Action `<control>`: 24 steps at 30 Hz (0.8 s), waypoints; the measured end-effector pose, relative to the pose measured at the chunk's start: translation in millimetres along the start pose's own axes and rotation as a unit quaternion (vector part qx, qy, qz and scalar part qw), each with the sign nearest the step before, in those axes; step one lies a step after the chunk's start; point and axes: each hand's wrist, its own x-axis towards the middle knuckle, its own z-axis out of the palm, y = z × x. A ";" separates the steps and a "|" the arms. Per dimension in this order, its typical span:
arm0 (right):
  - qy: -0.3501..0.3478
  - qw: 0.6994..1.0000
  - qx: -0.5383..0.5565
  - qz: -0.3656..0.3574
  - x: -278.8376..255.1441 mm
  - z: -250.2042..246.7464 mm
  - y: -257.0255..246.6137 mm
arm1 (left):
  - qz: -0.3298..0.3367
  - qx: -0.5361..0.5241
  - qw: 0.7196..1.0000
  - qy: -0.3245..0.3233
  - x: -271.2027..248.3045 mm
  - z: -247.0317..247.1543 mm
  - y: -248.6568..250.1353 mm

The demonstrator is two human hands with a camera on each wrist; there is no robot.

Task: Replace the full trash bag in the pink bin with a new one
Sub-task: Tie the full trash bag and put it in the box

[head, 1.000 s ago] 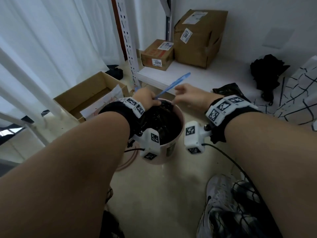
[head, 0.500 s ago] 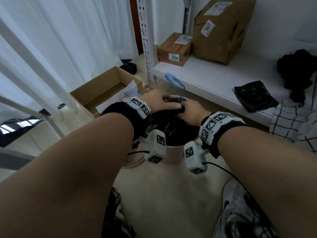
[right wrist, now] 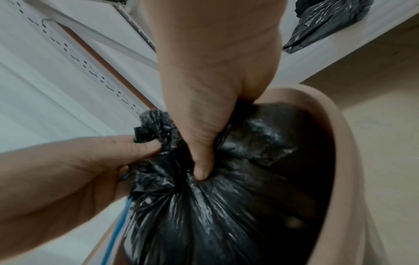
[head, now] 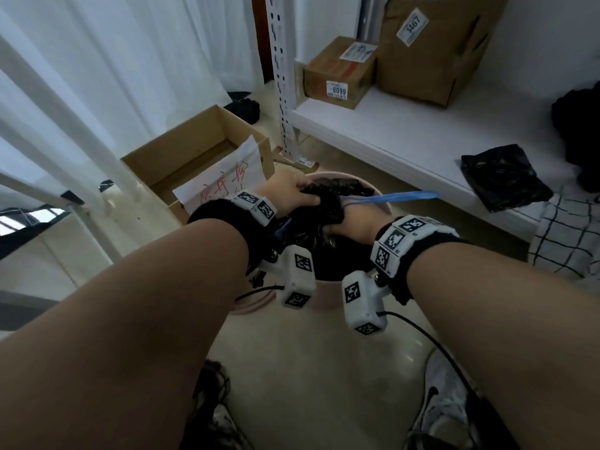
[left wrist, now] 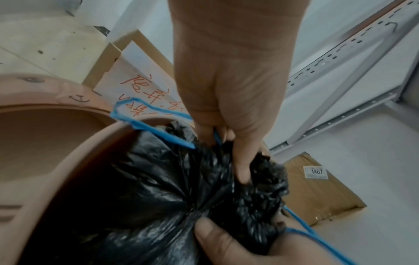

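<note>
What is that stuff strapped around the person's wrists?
Each bare forearm wears a black wristband topped with white blocks printed with black square markers. A white marker-covered camera box hangs under the left wrist, another under the right, each trailing a thin black cable.

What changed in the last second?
Both hands left the blue drawstring and closed in: left hand and right hand now grip the bunched neck of the black bag. The drawstring now trails right. The bag remains inside the pink bin.
</note>
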 end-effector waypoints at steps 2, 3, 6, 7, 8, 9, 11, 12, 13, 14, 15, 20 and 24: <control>-0.005 0.998 -0.052 0.017 4.7 0.9 3.2 | -0.015 -0.019 0.999 -0.044 -0.9 3.0 -3.2; -0.006 0.997 -0.073 0.017 4.6 0.9 3.7 | -0.018 0.004 0.998 -0.058 -1.5 5.2 -4.7; 0.011 1.000 -0.015 0.009 5.0 -2.9 6.1 | -0.029 0.098 0.990 -0.093 1.1 9.9 -8.7; 0.029 0.999 0.040 -0.003 4.9 -4.7 6.1 | -0.031 0.104 0.989 -0.103 3.0 9.8 -8.8; 0.052 0.994 0.099 -0.016 5.2 -7.2 5.0 | -0.032 0.108 0.987 -0.112 4.2 9.0 -8.2; 0.087 0.984 0.150 -0.030 7.6 -9.4 5.3 | -0.030 0.109 0.987 -0.114 4.9 8.1 -7.5; 0.151 0.959 0.237 -0.022 8.1 -17.1 0.4 | -0.021 0.083 0.993 -0.080 4.5 5.6 -6.1; 0.178 0.954 0.243 -0.002 6.1 -24.5 -3.1 | -0.011 0.055 0.998 -0.039 3.6 2.9 -4.0; 0.207 0.953 0.223 0.011 3.6 -33.7 -7.3 | 0.004 0.027 1.000 0.014 2.8 -0.4 -0.6; 0.231 0.950 0.210 0.016 0.8 -42.6 -12.6 | 0.023 0.012 0.998 0.061 2.5 -5.0 4.2; 0.255 0.942 0.216 0.007 -1.4 -51.9 -17.0 | 0.040 0.003 0.996 0.085 3.6 -9.5 8.4; 0.274 0.895 0.351 -0.004 -3.8 -85.6 -33.6 | 0.055 -0.114 0.992 -0.025 -2.4 -14.4 36.3; 0.235 0.884 0.403 -0.019 -7.9 -90.1 -36.4 | 0.113 -0.164 0.980 0.019 -4.8 0.3 51.8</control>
